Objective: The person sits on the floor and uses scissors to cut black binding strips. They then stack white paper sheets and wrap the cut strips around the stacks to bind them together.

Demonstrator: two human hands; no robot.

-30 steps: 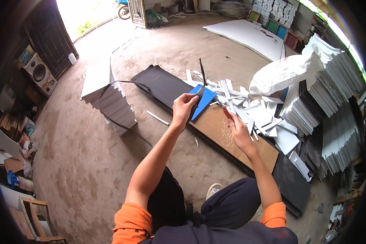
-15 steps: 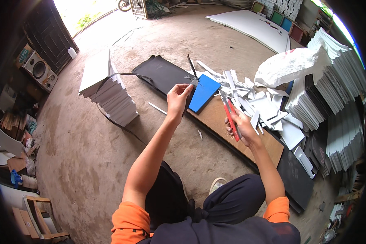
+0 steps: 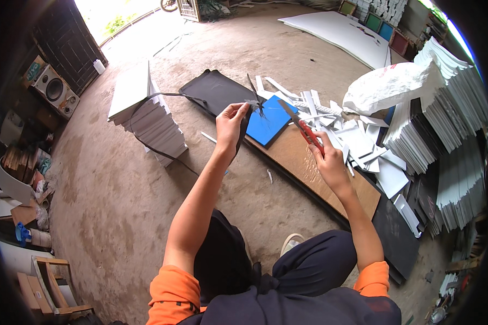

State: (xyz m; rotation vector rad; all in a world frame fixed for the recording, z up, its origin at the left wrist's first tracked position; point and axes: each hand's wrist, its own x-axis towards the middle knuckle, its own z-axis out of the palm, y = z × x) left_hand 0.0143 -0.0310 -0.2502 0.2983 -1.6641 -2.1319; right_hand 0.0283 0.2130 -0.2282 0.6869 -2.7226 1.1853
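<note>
My left hand pinches a black strap near its frayed end, over the edge of a blue panel. The rest of the strap loops out to the left, past a stack of white boards. My right hand grips red-handled scissors, whose blades point up and left over the blue panel, apart from the strap. Beneath lies a brown board on a long black slab.
White offcuts lie heaped at the right of the brown board. Behind them are a white sack and tall stacks of white sheets. A large white sheet lies on the floor at the far right. A speaker stands at the left.
My left hand has shifted slightly left with the strap's frayed end. My right hand has raised the scissors and swung them toward the blue panel, and their handles look closer together.
</note>
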